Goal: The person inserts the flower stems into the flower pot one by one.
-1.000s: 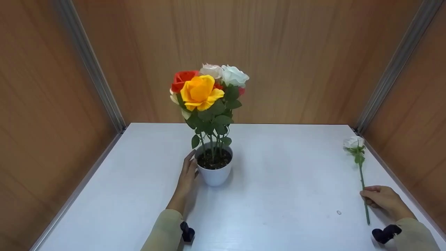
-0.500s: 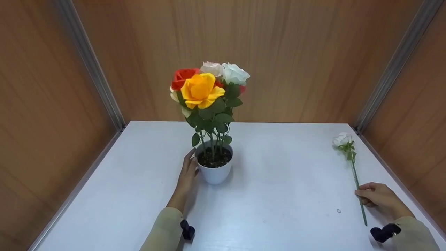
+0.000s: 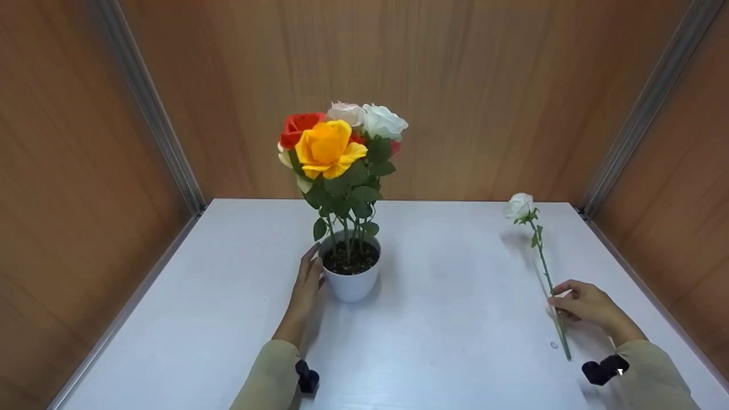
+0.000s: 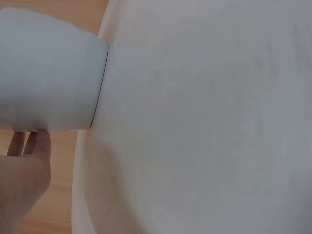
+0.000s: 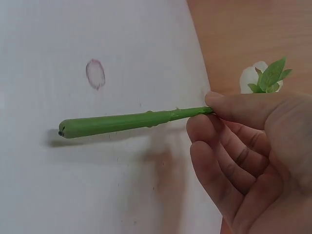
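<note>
A white flower pot [image 3: 351,286] filled with dark soil stands upright on the table, holding a bunch of roses in several colours, with a yellow rose [image 3: 327,149] foremost. My left hand [image 3: 306,287] rests against the pot's left side, its fingers fairly straight; in the left wrist view the fingertips touch the pot wall [image 4: 48,73]. Over at the right, my right hand [image 3: 589,307] pinches the green stem [image 5: 122,124] of a single white rose [image 3: 520,206] between thumb and forefinger. The rose is raised off the table, its bloom tilted away to the upper left.
The white table [image 3: 455,341] bears a small oval mark [image 5: 95,74] near the rose stem's lower end. Wooden panels [image 3: 484,102] with metal corner posts enclose the back and both sides.
My right hand has moved left and lifted the white rose off the table, swinging its bloom leftward. My left hand and the pot stay in place.
</note>
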Tool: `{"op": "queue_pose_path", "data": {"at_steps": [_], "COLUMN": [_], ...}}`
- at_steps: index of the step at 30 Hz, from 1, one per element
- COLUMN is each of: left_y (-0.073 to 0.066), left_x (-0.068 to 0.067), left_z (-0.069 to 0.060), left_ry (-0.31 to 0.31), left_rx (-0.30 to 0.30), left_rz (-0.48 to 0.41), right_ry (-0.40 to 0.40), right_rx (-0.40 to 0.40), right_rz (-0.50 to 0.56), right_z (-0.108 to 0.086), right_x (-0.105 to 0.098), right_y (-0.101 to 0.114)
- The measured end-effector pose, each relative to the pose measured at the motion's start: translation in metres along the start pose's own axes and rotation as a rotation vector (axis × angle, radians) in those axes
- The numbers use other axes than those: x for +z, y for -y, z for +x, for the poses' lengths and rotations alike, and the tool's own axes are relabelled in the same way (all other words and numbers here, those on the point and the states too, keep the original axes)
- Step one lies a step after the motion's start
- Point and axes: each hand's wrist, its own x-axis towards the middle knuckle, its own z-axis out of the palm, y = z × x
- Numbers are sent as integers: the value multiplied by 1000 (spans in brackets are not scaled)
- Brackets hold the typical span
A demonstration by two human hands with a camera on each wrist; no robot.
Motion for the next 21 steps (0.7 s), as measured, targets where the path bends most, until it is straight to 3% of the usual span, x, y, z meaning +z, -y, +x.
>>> {"op": "queue_pose_path", "data": {"at_steps": [5, 11, 21], "left_y": [-18, 4, 4], "left_x": [-1, -1, 0], "left_z": [-8, 0, 2], "left_ry": [21, 6, -10], "left_rx": [-3, 37, 24], "left_rz": [5, 16, 14], "right_ry": [17, 48, 86], "right_rx": [-37, -81, -183], "right_rz": [9, 5, 33], "right_z": [6, 15, 32], "right_x": [12, 28, 57], "right_y": [18, 43, 90]}}
